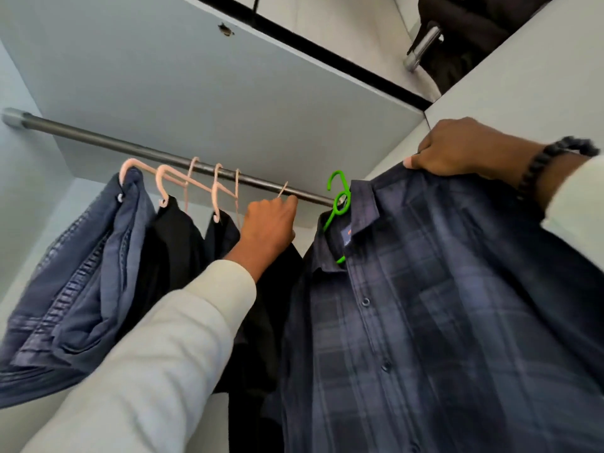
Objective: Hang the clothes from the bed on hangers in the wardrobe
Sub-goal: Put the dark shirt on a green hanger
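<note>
A person's right hand [464, 148] clamps the shoulder of a dark plaid shirt [441, 305], which hangs collar-up, long axis vertical, on a green hanger [338, 207] whose hook sits just beside the wardrobe rail [98, 138]. The left hand [269, 227], fingers curled, pinches a pale hanger hook [283, 190] at the rail. A small collar label is unreadable. Blue jeans [85, 282] and black garments [176, 250] hang left on pink hangers [163, 181].

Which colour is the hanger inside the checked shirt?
Bright green hanger, clearest in the head view; the others on the rail are pale pink.
</note>
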A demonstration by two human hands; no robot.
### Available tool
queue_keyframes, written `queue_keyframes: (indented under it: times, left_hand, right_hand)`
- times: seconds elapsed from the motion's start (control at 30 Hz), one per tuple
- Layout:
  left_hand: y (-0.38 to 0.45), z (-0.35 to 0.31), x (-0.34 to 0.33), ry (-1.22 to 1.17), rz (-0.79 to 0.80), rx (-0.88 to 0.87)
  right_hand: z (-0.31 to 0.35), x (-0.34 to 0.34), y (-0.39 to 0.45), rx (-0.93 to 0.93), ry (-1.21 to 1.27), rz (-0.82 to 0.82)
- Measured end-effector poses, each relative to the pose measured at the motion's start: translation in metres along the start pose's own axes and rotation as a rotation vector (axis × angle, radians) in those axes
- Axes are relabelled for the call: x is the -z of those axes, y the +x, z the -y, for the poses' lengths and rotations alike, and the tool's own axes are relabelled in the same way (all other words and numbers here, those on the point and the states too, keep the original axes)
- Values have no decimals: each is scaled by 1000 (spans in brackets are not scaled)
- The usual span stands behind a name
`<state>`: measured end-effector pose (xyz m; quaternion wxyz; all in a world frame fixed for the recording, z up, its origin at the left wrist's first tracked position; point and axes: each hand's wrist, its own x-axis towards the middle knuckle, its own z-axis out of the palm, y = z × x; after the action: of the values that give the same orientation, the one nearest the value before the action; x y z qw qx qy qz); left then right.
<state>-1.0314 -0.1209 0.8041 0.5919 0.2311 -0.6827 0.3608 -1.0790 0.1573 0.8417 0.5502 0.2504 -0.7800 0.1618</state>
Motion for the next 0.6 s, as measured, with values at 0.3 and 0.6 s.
queue_keyframes:
  times: [0.3,0.6]
  left_hand:
    - [-21,87,-4,-90,-30,70]
    - [-11,60,0,-120,67,84]
  right_hand:
    - [-44,4,16,-103,416,357]
    - [-64,9,-9,-33,262,439]
